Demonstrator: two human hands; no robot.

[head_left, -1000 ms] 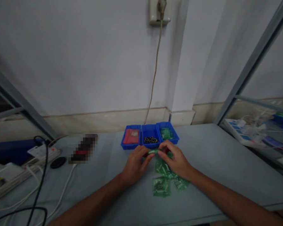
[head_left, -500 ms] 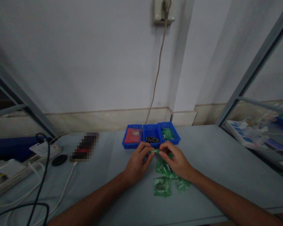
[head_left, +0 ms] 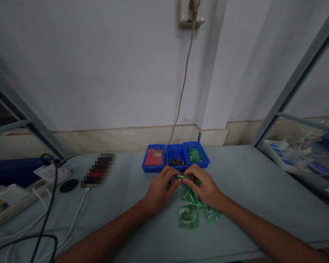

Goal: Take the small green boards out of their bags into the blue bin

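My left hand (head_left: 161,190) and my right hand (head_left: 204,185) meet just in front of the blue bins. Between their fingertips they pinch a small green plastic bag (head_left: 182,176), seen nearly edge-on; its contents cannot be made out. Under and beside my right hand lie several green bags with small parts inside, one green bag (head_left: 188,216) lying flat nearest me. The middle blue bin (head_left: 176,149) holds a pile of small dark and silvery metal parts (head_left: 176,162). Green bags (head_left: 194,155) fill part of the right bin, and a red bag (head_left: 154,157) lies in the left one.
On the left of the grey table (head_left: 120,226) are a pixelated phone-like object (head_left: 98,171), a black round disc (head_left: 68,185), a power strip (head_left: 19,204) and loose cables. Another power strip (head_left: 279,156) sits at the right, beyond a metal frame post (head_left: 293,80).
My fingertips have shifted slightly on the green bag, my right fingers moving a little to the left. The bins and the bags on the table stay in place.
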